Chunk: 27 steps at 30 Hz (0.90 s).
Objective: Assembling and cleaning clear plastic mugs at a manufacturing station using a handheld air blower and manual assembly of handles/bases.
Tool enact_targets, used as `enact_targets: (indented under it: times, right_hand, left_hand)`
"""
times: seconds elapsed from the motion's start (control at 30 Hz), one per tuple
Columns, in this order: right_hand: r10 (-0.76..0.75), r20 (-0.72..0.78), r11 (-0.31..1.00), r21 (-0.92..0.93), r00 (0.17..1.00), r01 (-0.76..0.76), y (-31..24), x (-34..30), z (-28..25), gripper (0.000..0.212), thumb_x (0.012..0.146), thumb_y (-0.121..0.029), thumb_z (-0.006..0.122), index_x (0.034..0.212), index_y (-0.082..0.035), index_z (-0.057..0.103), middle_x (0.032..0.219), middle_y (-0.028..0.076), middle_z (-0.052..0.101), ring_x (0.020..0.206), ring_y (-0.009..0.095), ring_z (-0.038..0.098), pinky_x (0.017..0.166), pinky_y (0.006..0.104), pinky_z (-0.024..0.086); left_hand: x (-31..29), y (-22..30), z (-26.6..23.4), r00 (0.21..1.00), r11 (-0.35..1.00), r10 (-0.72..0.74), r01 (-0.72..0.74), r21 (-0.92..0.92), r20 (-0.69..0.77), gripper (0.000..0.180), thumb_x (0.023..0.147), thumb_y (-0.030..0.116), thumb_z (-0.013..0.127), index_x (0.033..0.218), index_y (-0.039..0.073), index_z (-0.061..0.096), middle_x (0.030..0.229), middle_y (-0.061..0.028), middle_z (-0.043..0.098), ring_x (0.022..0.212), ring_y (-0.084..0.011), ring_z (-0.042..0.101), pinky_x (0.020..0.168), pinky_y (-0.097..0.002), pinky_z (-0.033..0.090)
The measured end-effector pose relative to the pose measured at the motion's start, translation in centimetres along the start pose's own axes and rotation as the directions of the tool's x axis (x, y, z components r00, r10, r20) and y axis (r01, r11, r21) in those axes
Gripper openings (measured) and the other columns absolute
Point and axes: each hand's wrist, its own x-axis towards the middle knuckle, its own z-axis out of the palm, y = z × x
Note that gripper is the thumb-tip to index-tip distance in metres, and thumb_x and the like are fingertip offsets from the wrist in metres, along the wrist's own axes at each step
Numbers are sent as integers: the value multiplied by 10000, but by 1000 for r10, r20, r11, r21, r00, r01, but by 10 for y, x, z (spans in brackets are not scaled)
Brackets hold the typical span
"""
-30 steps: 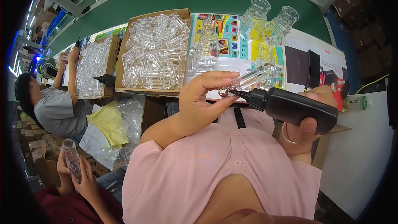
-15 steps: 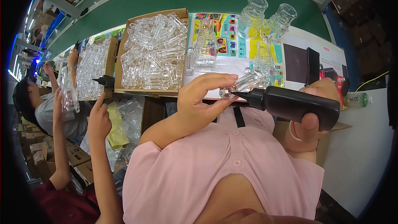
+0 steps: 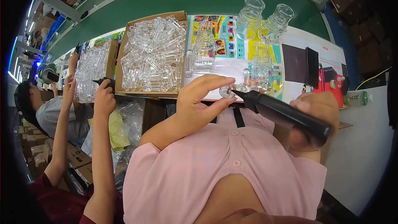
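Note:
Between thumb and fingertips, my left hand [image 3: 201,101] pinches a small clear glass tube [image 3: 227,91] with its round end toward me. My right hand [image 3: 317,118] is wrapped around a black squeeze bottle [image 3: 290,116] with a pointed nozzle. The nozzle's tip is at the rim of the tube; whether it touches the glass I cannot tell. Beyond my hands, a tall clear glass piece [image 3: 204,49] lies on a colourful printed sheet [image 3: 230,35]. Two clear flared glass pieces [image 3: 251,14] stand at the back right.
A cardboard tray [image 3: 118,72] full of clear glass tubes is at left, with another heap of glass tubes [image 3: 89,70] beyond it. A co-worker's hand [image 3: 104,99] holds a black bottle there. A phone [image 3: 311,66], a red box [image 3: 333,87] and a green-tinted bottle [image 3: 358,98] are at right.
The glass tube has turned so its round end faces me more. The black bottle has tilted, its base lower. At left, the co-worker's hands have moved to the glass heap and the black bottle.

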Motion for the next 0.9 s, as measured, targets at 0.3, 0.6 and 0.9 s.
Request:
enact_targets:
  times: [0.3, 0.6, 0.9]
  right_hand:
    - [-73, 11, 996, 50, 997, 72, 0, -2, -1, 399, 625, -223, 790, 920, -49, 584, 769, 61, 558, 623, 178, 567, 523, 257, 459]
    - [-384, 195, 923, 65, 903, 379, 9, 2, -6, 432, 764, -344, 672, 945, 11, 505, 802, 143, 554, 633, 189, 540, 472, 271, 442]
    - [-366, 176, 931, 63, 914, 361, 7, 0, -9, 422, 759, -336, 678, 944, 4, 510, 817, 136, 551, 643, 189, 539, 478, 279, 445]
  left_hand:
    - [-8, 3, 2, 951, 875, -295, 309, -371, 98, 448, 706, 5, 698, 1124, 26, 539, 1028, -90, 597, 915, -146, 579, 791, -269, 467]
    - [-10, 2, -1, 947, 775, -277, 320, -546, 162, 413, 733, -29, 670, 1085, 11, 457, 1019, -99, 575, 957, -154, 571, 843, -284, 464]
    - [-11, 3, -2, 984, 933, -163, 176, -313, 68, 395, 723, -4, 693, 1065, 12, 497, 1025, -94, 578, 939, -147, 580, 821, -278, 480]
